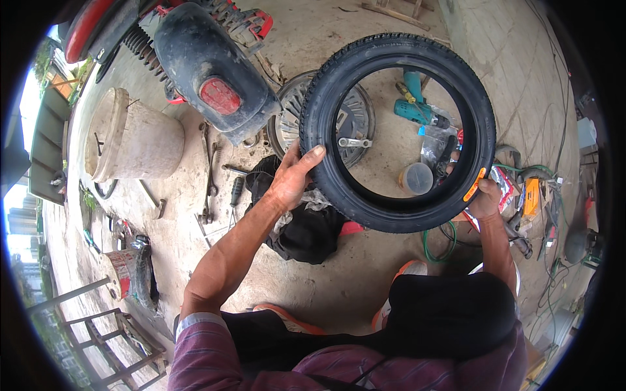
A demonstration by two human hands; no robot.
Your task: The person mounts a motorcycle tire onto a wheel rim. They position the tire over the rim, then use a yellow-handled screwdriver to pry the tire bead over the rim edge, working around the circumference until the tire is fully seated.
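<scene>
I hold a black tyre (396, 213) upright or tilted above the floor, with an orange label (474, 186) on its lower right. My left hand (297, 173) grips its left side, thumb on the sidewall. My right hand (484, 200) grips its lower right edge. Behind the tyre lies a dark metal wheel (287, 107) with a silver fitting (354, 143). Through the ring show a teal drill (413, 112) and a round translucent tub (416, 178). A dark cloth bundle (302, 231) lies below my left hand.
A scooter's rear mudguard (212, 55) hangs at top left, beside a dirty bucket (147, 146). Wrenches (210, 182), a spool (120, 277) and a metal frame (98, 342) lie left. Boxes (533, 195), cables and a green hose (440, 254) lie right. My feet are below.
</scene>
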